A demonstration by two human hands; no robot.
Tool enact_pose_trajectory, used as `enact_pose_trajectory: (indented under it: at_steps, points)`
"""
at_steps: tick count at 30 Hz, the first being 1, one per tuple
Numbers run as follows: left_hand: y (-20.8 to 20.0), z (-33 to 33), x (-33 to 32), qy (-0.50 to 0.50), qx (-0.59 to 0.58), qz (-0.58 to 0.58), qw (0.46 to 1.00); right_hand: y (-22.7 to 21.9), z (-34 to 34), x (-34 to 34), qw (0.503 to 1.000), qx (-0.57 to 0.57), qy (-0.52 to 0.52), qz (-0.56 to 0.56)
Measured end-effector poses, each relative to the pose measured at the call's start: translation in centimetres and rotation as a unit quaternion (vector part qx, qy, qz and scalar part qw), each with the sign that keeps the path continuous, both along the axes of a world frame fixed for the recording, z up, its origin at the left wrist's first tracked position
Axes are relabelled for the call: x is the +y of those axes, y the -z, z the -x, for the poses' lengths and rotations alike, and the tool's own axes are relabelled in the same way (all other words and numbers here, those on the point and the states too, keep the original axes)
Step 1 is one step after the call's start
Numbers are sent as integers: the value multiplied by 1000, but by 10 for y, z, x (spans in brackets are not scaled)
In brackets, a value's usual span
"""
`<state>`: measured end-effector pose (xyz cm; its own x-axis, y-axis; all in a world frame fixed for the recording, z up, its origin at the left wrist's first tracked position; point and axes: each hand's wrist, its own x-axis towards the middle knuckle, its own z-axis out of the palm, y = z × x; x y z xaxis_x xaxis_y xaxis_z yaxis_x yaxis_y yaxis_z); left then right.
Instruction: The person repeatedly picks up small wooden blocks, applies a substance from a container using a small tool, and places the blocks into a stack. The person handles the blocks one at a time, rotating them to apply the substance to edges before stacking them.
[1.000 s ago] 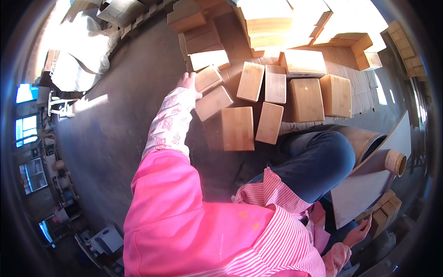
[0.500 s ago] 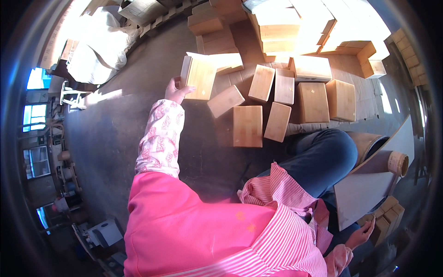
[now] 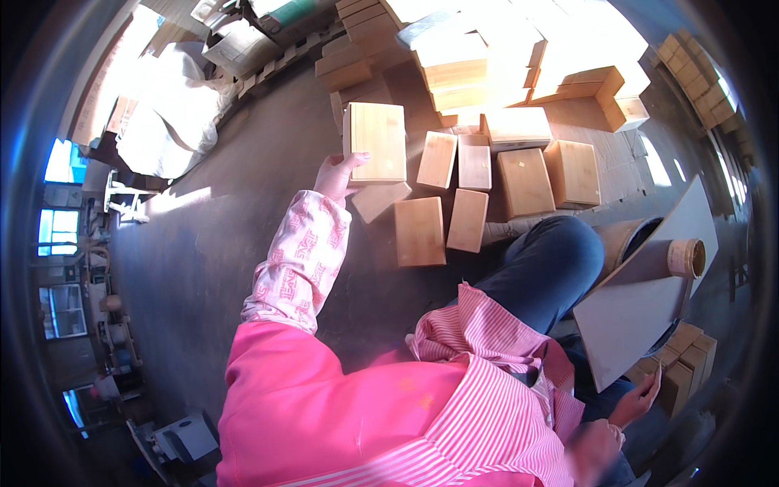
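My left hand (image 3: 339, 176) is stretched forward over the floor and grips the lower left edge of a pale wooden box (image 3: 379, 144), thumb on its top face. Partly covered by that box lies a smaller wooden block (image 3: 380, 200). Just right of it stand a larger wooden box (image 3: 420, 232) and a narrow block (image 3: 467, 221). At the lower right, beside my leg, my right hand (image 3: 636, 403) has its fingers pinched together. A thin pale edge shows at its fingertips, too small to name.
More wooden boxes (image 3: 525, 183) stand on cardboard ahead, with sunlit stacks (image 3: 454, 85) behind. A grey board (image 3: 629, 333) bearing a tape roll (image 3: 686, 258) leans beside my right knee. Small blocks (image 3: 690, 357) are stacked at right. A white sack (image 3: 166, 122) lies far left.
My left hand has carried the wooden box slightly right, turning its broad face toward me, and it now covers part of the smaller block. The whole view has shifted a little.
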<state>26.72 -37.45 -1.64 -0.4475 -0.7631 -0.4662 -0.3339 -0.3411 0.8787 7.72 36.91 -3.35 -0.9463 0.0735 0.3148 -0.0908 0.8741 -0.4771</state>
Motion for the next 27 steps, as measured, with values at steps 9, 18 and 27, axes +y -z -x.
enact_pose_trajectory:
  at_steps: [9, 18, 27]
  points:
    - [-12, 98, 65, 68, 22, 7, 997, -4, -11, -15, 997, 45, -27, 60]
    - [-8, 211, 140, 71, 47, 98, 991, -17, -20, -29, 995, 33, -8, 96]
    - [-3, 264, 153, 157, 37, 37, 986, -19, -21, -32, 993, 40, -13, 110]
